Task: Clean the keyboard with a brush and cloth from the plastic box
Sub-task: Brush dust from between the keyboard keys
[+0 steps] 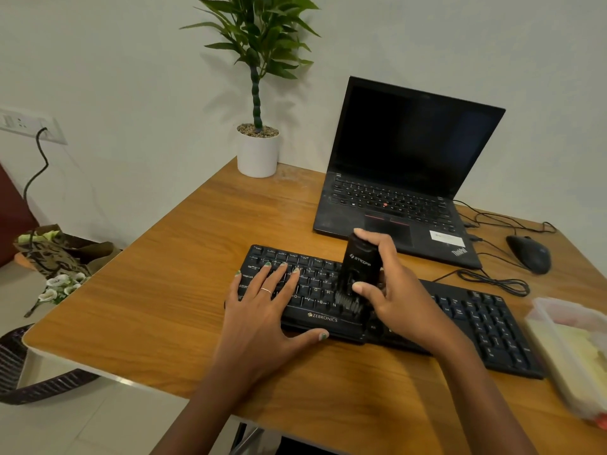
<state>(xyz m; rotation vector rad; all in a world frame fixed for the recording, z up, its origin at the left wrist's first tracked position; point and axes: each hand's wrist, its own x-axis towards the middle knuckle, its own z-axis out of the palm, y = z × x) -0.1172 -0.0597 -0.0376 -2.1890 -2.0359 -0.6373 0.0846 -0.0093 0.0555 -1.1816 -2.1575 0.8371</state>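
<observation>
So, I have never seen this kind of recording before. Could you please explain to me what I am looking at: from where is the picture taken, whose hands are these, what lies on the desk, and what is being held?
There is one picture, taken by a wide-angle camera worn on a person's head, looking forward and down, so the two arms belong to that person. No robot is involved.

The left hand lies flat, fingers straight, on the black keyboard, apparently steadying it. The right hand grips a black brush, held upright with its bristles down on the keys near the middle.

On the wooden desk there are also an open laptop with a dark screen, a black mouse with its cables, a plant in a white pot, and at the right edge a clear plastic box, blurred, so its contents are unclear.
</observation>
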